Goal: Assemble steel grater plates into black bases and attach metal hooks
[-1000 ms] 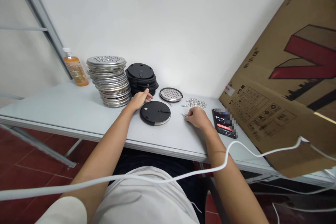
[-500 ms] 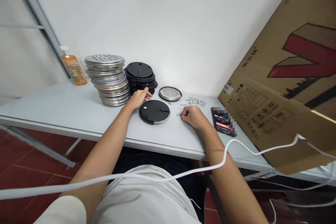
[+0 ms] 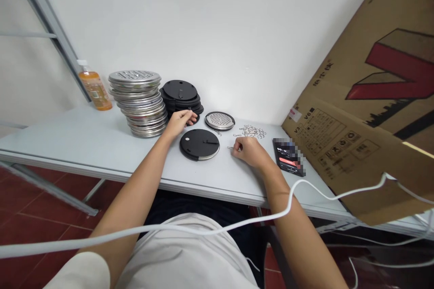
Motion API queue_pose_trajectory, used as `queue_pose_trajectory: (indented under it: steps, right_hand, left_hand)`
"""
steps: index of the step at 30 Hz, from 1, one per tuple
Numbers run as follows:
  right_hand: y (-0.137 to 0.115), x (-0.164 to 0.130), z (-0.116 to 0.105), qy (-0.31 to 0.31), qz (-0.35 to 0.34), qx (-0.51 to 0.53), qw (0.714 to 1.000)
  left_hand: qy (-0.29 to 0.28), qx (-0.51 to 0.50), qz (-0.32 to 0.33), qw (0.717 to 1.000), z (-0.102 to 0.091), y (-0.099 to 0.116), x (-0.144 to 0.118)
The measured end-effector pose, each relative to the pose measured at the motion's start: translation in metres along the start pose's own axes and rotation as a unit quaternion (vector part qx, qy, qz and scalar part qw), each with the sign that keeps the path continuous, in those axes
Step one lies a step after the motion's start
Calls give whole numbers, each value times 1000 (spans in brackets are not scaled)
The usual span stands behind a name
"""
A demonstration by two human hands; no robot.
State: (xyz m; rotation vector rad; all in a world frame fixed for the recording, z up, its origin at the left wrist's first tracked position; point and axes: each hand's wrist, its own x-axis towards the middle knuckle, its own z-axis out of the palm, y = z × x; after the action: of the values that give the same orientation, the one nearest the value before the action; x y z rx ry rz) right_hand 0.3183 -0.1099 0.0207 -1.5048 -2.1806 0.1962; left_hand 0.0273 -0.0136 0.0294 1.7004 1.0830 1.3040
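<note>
Grey table (image 3: 84, 142), disc stacks (image 3: 139, 97), clips (image 3: 251, 132), phone (image 3: 288, 157)

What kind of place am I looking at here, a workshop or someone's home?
Probably a small assembly workstation, not a home: a plain table carries a stack of metal perforated discs, a stack of black discs and a pile of small metal clips; a big cardboard box leans alongside.

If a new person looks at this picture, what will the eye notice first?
Probably the tall stack of metal discs at the table's back left, with the stack of black discs beside it. Nearer, the left hand and the right hand flank a single black disc.
</note>
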Motion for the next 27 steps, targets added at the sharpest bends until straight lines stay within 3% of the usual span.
queue_pose_trajectory:
  steps: [2,6,10,13,18,23,27]
  right_hand:
    - [-1,1,1,41,-24,17,999]
    - [-12,7,7,139,-114,37,983]
    - [-30,10,12,229,-199,27,952]
    - [-37,10,13,272,-227,15,935]
    - [-34,7,15,287,-211,39,934]
    - [-40,9,14,336,-65,200,918]
    - [-56,13,20,264,22,326,908]
  left_hand:
    - [-12,-5,23,1000,8,9,-2]
    - [-103,3,78,992,33,28,-10]
    - [-230,-41,14,972,54,43,-21]
    - [-267,-92,-14,959,60,48,-27]
    - [-246,-112,-33,962,65,40,-28]
    - [-159,-72,16,985,55,22,-21]
    - [-86,25,90,992,40,15,-21]
